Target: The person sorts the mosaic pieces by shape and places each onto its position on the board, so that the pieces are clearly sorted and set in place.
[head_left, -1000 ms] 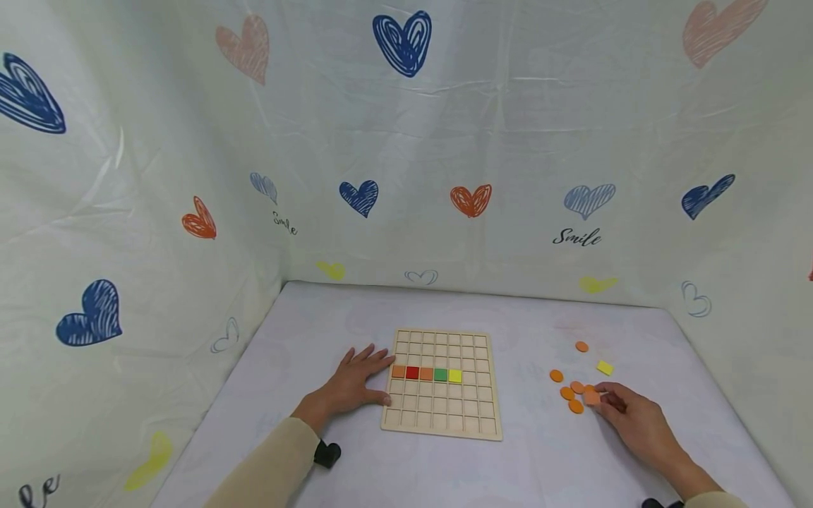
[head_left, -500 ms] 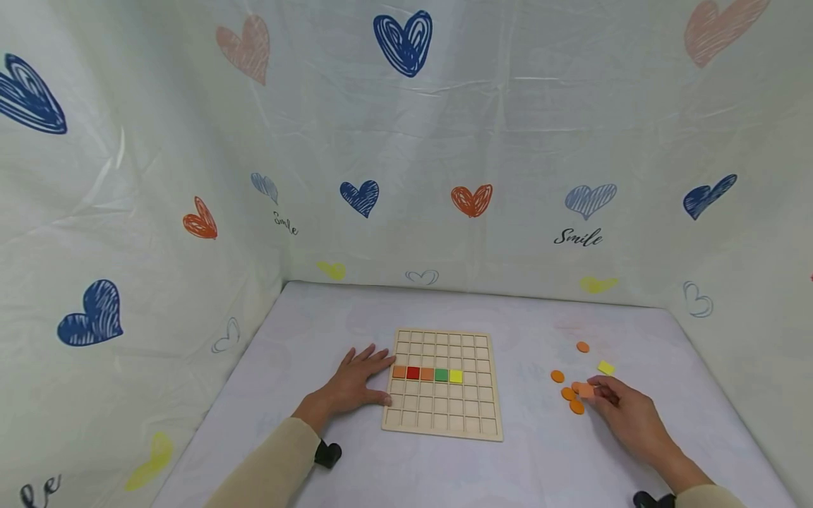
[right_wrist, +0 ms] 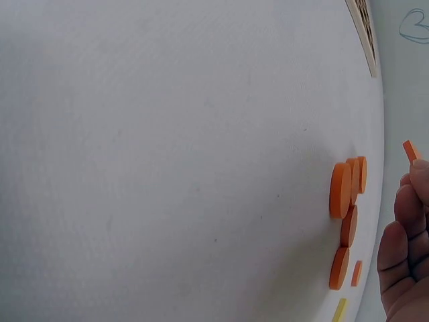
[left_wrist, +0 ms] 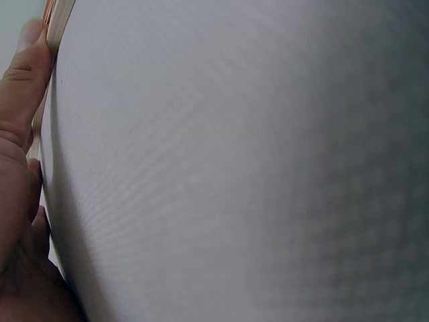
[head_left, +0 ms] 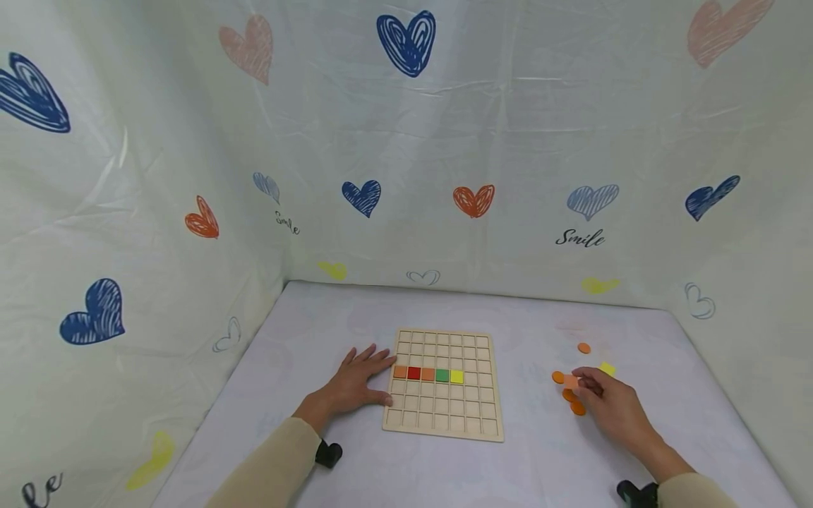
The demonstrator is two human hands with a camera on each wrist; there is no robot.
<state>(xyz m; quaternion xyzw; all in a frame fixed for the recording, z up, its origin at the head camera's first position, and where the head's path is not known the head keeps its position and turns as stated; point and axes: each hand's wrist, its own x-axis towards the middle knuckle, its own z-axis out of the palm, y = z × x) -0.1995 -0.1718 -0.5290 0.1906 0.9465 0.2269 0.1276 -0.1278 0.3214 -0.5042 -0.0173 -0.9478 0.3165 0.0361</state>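
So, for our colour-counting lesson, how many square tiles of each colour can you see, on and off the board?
Orange square tiles: 3 (two on the wooden grid board, a held tile in the right hand)
Red square tile: 1
Green square tile: 1
Yellow square tiles: 2 (one on the board, a loose tile on the table)
Total: 7

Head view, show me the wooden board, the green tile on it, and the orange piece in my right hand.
Wooden board [head_left: 442, 390]: head view, bare cell near its middle.
Green tile [head_left: 442, 375]: head view, centre of its top.
Orange piece [head_left: 571, 382]: head view, its uncovered face.
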